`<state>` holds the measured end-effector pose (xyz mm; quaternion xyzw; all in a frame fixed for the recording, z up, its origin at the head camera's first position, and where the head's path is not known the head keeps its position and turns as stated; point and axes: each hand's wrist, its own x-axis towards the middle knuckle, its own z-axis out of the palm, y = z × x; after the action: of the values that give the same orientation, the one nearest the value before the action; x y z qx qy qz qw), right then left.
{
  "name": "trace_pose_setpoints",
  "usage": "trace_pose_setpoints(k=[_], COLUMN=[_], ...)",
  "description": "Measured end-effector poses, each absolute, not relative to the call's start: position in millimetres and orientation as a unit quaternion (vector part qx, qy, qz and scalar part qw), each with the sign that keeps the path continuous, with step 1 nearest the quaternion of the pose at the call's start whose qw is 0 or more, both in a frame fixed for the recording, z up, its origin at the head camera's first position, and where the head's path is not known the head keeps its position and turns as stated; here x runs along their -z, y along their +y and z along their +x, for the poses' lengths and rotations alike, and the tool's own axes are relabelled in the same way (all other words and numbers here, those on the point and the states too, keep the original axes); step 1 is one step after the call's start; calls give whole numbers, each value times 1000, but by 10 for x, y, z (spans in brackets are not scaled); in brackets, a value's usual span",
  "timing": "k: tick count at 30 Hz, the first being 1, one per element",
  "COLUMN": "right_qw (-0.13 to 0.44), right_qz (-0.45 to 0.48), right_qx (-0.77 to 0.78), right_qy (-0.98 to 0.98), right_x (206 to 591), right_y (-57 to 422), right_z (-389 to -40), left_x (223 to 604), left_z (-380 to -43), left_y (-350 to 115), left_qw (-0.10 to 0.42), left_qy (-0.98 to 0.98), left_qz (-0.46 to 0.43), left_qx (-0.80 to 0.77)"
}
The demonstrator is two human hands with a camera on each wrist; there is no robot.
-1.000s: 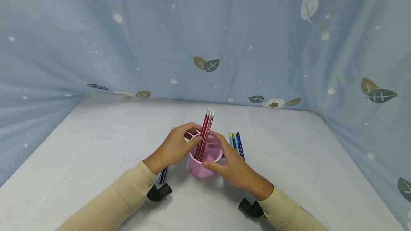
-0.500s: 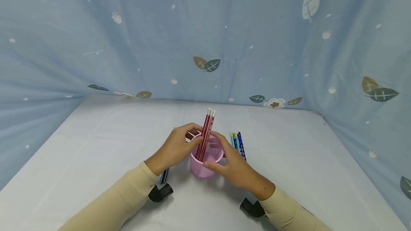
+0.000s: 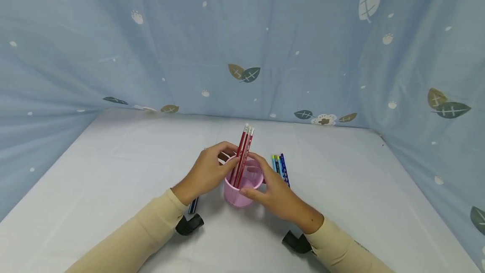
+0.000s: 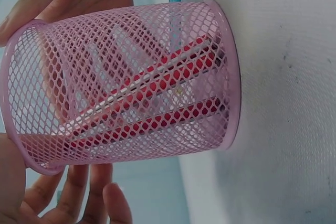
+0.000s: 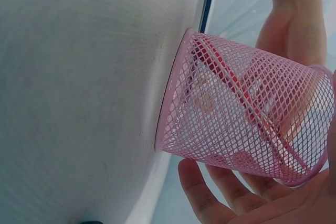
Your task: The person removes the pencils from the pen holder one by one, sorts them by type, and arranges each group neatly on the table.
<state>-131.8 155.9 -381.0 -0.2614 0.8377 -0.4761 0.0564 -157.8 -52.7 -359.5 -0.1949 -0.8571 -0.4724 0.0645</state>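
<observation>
A pink mesh pencil cup (image 3: 235,200) stands upright on the white tabletop. Several red pencils (image 3: 243,153) lean inside it, white eraser ends up, their lower ends showing through the mesh in the left wrist view. With thumb in front, my left hand (image 3: 206,172) pinches the pencils at the cup's left rim; its other fingers are partly hidden behind. My right hand (image 3: 278,195) grips the cup from the right, thumb at the near rim and fingers around the far side. Both wrist views show the cup's base (image 4: 231,93) at the table surface.
Right of the cup lie several blue, light blue and dark pencils (image 3: 282,167), partly covered by the right hand. Dark pencils (image 3: 193,205) lie under the left wrist. Black wrist mounts (image 3: 189,224) hang below both sleeves. A blue leaf-print curtain (image 3: 182,54) borders the table.
</observation>
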Motion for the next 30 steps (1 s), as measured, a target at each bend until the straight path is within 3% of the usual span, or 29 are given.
trace_pose_setpoints(k=[16, 25, 30], right_qw=[56, 54, 58], right_qz=[-258, -261, -253], right_qx=[478, 473, 471], right_qy=[838, 840, 843], right_x=[3822, 3815, 3816], right_y=[1567, 1550, 1553], right_z=[-1316, -1336, -1327], left_x=[3578, 3493, 3443], left_z=[-1558, -1573, -1573], left_y=[-526, -597, -637], left_qw=[90, 139, 134], left_qy=[-848, -839, -829], left_qz=[-206, -189, -182], left_qx=[481, 491, 512])
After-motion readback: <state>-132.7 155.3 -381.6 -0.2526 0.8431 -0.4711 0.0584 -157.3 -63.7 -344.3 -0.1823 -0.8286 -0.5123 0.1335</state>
